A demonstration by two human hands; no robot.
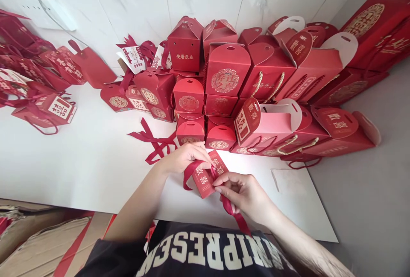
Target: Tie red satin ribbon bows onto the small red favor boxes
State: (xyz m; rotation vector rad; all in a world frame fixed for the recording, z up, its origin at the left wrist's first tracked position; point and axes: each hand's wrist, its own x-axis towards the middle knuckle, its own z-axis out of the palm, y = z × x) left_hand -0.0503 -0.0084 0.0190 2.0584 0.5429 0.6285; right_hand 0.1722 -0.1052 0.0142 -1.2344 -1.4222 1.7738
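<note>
A small red gift box (202,184) with gold lettering sits on the white table, close in front of me. Dark red ribbon (228,205) passes over its top; one end loops out to the left and the other hangs toward my shirt. My left hand (191,157) pinches the ribbon at the top of the box. On the right side, my right hand (241,193) is closed with thumb and forefinger together on the ribbon, close to the box. The exact crossing of the ribbon is partly hidden by my fingers.
Stacked red gift boxes (228,72) line the wall behind. Loose ribbon strips (155,142) lie left of my left hand. More red boxes (48,110) and bags stand at the far left. Cardboard (41,243) lies below the table's front edge; a grey wall (371,191) borders the right.
</note>
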